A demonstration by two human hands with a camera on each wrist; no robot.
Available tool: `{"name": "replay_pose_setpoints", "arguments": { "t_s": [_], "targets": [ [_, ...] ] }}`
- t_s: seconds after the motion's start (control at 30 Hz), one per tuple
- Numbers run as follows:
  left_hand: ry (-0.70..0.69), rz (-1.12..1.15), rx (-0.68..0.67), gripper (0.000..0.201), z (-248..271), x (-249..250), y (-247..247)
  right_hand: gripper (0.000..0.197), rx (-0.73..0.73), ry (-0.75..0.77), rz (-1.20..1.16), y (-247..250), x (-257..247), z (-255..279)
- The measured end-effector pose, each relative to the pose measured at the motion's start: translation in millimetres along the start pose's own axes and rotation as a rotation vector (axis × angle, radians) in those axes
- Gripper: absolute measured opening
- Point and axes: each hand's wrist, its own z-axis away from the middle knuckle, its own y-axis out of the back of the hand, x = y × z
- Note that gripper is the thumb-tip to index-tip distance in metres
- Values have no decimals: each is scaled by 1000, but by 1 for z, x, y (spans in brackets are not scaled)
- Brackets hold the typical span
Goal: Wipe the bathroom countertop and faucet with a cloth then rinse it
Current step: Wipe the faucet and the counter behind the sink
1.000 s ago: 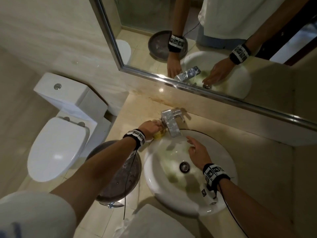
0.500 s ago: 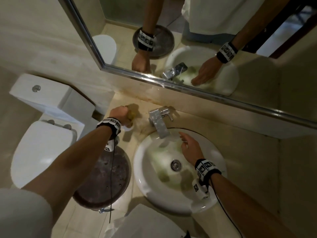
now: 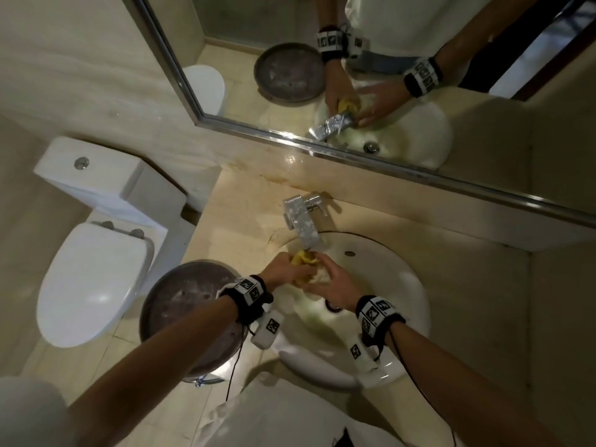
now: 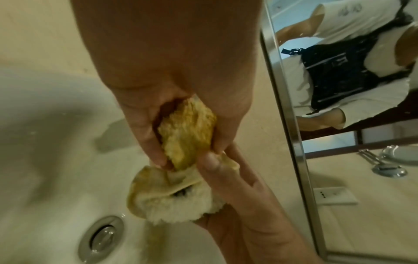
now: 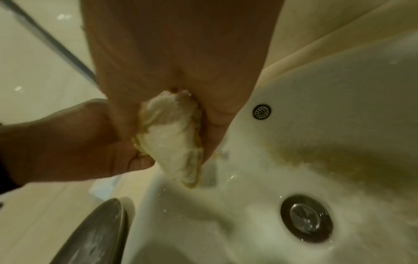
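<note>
Together, the left hand (image 3: 282, 267) and right hand (image 3: 335, 282) grip the bunched yellow cloth (image 3: 303, 258) over the sink (image 3: 400, 272), just under the faucet (image 3: 301, 221) spout. Around them: beige table (image 3: 245, 208), mirror (image 3: 387, 75), toilet (image 3: 93, 272), and a round bin (image 3: 183, 295) left of the sink.

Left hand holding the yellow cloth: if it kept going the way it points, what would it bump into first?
Probably the right hand, which grips the same cloth just ahead of the left hand. Past that lies the sink wall, though depth is unclear.
</note>
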Motion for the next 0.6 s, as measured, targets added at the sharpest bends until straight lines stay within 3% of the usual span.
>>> {"name": "replay_pose_setpoints", "arguments": {
  "t_s": [0.1, 0.17, 0.37, 0.5, 0.6],
  "targets": [
    [-45, 113, -167, 35, 1, 8, -8, 54, 181, -3, -82, 20, 12, 3],
    [-68, 52, -194, 40, -2, 9, -5, 52, 249, -16, -78, 40, 17, 5],
    [-313, -666, 182, 46, -4, -19, 35, 41, 595, 9, -147, 99, 7, -12],
    [-327, -1109, 153, 49, 8, -43, 59, 46, 803, 11, -134, 112, -1, -48],
    [-324, -1112, 75, 64, 17, -54, 63, 46, 789, -22, -94, 106, 0, -77]
  ]
}}
